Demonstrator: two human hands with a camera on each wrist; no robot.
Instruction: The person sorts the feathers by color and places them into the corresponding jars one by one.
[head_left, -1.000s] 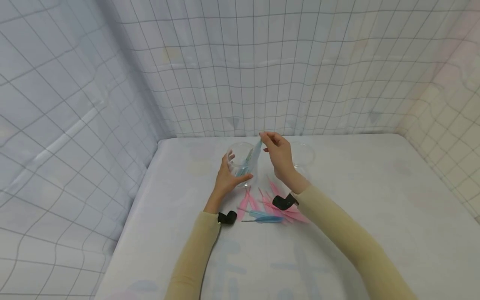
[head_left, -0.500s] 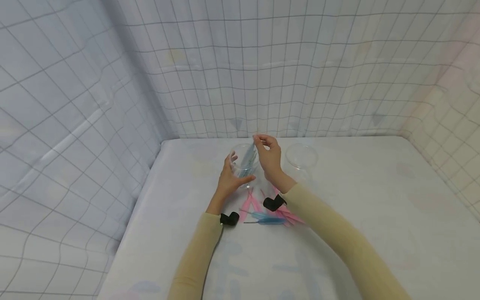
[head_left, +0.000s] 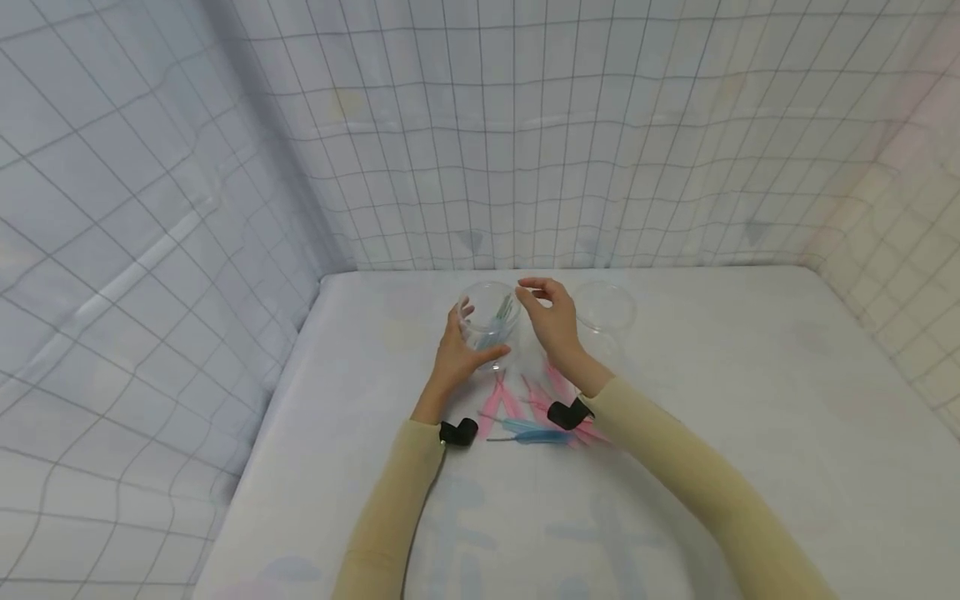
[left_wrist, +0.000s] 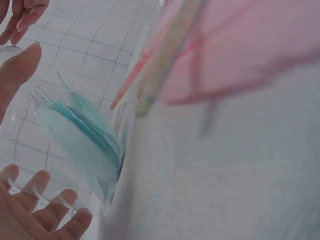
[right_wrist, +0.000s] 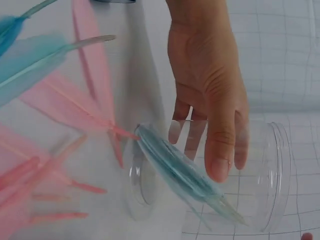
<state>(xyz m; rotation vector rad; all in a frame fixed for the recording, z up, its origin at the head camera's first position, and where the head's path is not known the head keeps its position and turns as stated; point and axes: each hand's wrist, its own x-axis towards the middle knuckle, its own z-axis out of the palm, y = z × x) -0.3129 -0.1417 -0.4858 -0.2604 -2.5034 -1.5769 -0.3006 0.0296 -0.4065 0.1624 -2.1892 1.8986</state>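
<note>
Left hand (head_left: pixel 455 357) wrapped round clear jar (right_wrist: pixel 257 190), thumb one side, fingers other. Inside jar: several light-blue feathers (left_wrist: pixel 82 135), leaning, quills toward mouth. Table (head_left: pixel 720 400) nearer person: pink feathers (head_left: pixel 511 406), blue feathers (head_left: pixel 542 437). Right hand (head_left: pixel 552 321) relaxed, empty, near jar's rim. Just right: second clear container (head_left: pixel 604 329), contents too faint to tell.

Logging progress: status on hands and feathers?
Left hand grips clear cylindrical plastic jar. Right hand empty, beside it. Slim pale-blue feathers leaning inside. Nothing visibly blocking.
</note>
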